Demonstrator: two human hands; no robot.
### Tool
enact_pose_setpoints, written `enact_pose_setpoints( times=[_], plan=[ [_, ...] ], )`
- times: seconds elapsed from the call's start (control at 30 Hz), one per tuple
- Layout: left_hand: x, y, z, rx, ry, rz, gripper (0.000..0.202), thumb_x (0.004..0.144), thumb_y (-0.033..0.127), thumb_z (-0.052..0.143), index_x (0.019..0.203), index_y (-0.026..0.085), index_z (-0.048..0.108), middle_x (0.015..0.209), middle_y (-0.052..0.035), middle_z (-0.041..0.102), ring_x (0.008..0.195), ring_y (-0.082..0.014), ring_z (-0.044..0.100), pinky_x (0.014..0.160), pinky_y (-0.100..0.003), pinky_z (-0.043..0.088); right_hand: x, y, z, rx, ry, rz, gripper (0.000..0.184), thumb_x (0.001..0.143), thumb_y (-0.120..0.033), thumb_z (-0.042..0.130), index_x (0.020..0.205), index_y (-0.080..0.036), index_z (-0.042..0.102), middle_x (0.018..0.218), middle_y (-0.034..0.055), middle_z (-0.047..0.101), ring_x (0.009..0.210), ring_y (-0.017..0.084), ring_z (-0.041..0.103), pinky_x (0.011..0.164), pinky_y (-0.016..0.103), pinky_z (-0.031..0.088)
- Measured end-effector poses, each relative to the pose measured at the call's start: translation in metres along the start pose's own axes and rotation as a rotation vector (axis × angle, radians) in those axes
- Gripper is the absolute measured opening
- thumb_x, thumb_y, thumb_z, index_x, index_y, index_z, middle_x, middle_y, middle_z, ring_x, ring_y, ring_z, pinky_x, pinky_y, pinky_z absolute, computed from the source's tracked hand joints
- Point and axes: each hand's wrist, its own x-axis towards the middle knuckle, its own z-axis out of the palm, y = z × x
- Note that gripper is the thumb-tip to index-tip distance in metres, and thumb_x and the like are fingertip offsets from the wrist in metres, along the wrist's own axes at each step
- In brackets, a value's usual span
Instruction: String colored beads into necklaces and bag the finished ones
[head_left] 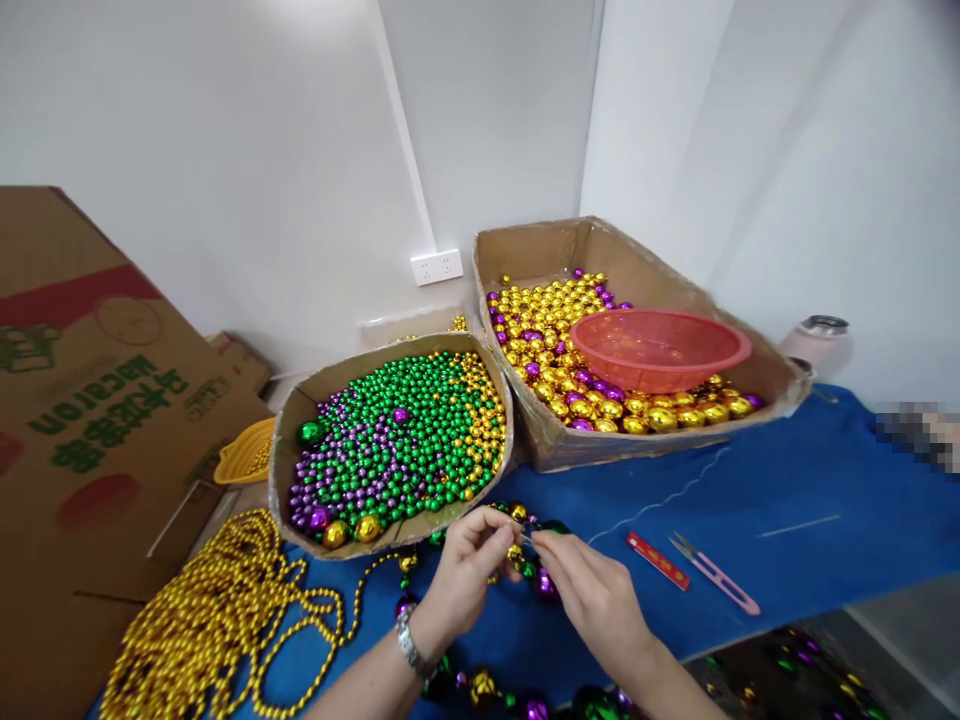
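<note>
My left hand (474,568), with a metal band on its wrist, is closed in a pinch. Facing it, my right hand (596,595) also pinches, and the fingertips of both nearly meet. Between them runs a thin pale string (526,538), partly hidden by the fingers. Just behind and below the hands lies a strand of mixed-size gold, green and purple beads (484,686) on the blue cloth (757,490). To the right are a small red strip-shaped packet (658,561) and pink-handled thread snips (716,573).
A box (279,480) of small green, purple and gold beads stands behind my left hand. A larger box (544,455) holds gold and purple beads and a red basin (660,350). Gold bead strands (202,610) lie left; a bottle (821,340) stands far right, near another person's hand (919,435).
</note>
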Motion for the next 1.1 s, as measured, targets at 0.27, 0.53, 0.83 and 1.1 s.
enact_pose_setpoints(
  times=[0.27, 0.53, 0.83, 1.1],
  plan=[
    [0.001, 0.000, 0.001, 0.017, -0.036, 0.041, 0.018, 0.081, 0.031, 0.066, 0.082, 0.014, 0.064, 0.081, -0.0041, 0.061, 0.063, -0.0112, 0.056, 0.053, -0.021, 0.050, 0.008, -0.018, -0.008, 0.249, -0.164, 0.309, 0.019, 0.094, -0.032, 0.044, 0.098, -0.022, 0.060, 0.086, 0.0034, 0.068, 0.075, 0.016, 0.066, 0.068, 0.025, 0.051],
    [-0.004, -0.004, 0.002, 0.073, -0.133, 0.111, 0.014, 0.084, 0.027, 0.062, 0.082, 0.014, 0.065, 0.085, -0.0035, 0.059, 0.069, -0.0116, 0.056, 0.058, -0.022, 0.052, 0.014, -0.012, 0.006, 0.009, -0.110, 0.291, 0.016, 0.091, -0.033, 0.047, 0.095, -0.023, 0.059, 0.078, 0.0012, 0.068, 0.074, 0.018, 0.064, 0.063, 0.027, 0.046],
    [-0.003, 0.000, 0.001, 0.064, -0.071, 0.094, 0.016, 0.082, 0.029, 0.064, 0.081, 0.013, 0.066, 0.079, -0.0035, 0.062, 0.064, -0.0107, 0.056, 0.055, -0.022, 0.052, 0.015, -0.012, -0.005, 0.050, -0.131, 0.248, 0.022, 0.093, -0.030, 0.045, 0.083, -0.023, 0.063, 0.080, 0.0022, 0.063, 0.075, 0.017, 0.059, 0.066, 0.027, 0.041],
    [-0.001, -0.002, -0.001, 0.068, -0.059, 0.055, 0.016, 0.082, 0.030, 0.065, 0.081, 0.014, 0.065, 0.073, -0.0017, 0.061, 0.056, -0.0093, 0.056, 0.053, -0.022, 0.050, 0.021, -0.007, -0.017, 0.268, -0.262, 0.328, 0.020, 0.087, -0.031, 0.057, 0.070, -0.020, 0.056, 0.072, -0.0013, 0.055, 0.064, 0.012, 0.053, 0.060, 0.022, 0.040]
  ],
)
